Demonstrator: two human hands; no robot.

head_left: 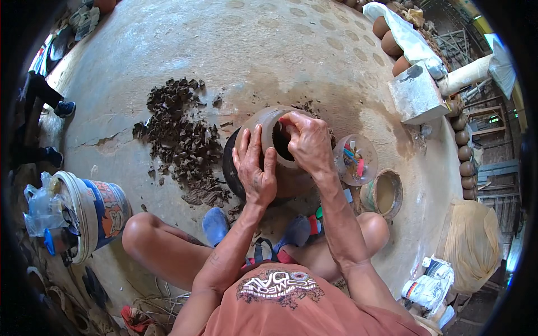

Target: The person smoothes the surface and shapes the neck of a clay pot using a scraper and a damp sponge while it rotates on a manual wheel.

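A round brown clay pot (294,182) stands between my feet, its dark mouth facing up. My left hand (255,171) lies on the left of its neck and shoulder, fingers stretched out and a little apart. At the far right of the rim, my right hand (308,143) is closed, its fingertips dipping just inside the mouth. A small reddish bit shows at those fingertips, too little to name. A black rounded edge (230,162) shows under the pot's left side; whether it is a separate support I cannot tell.
Dark clay lumps (176,123) lie heaped left of the pot. On the right are a clear tub (341,152) with small coloured tools and a bucket (398,193) of murky liquid. A white bucket (89,213) stands left; a pale block (416,95) sits far right.
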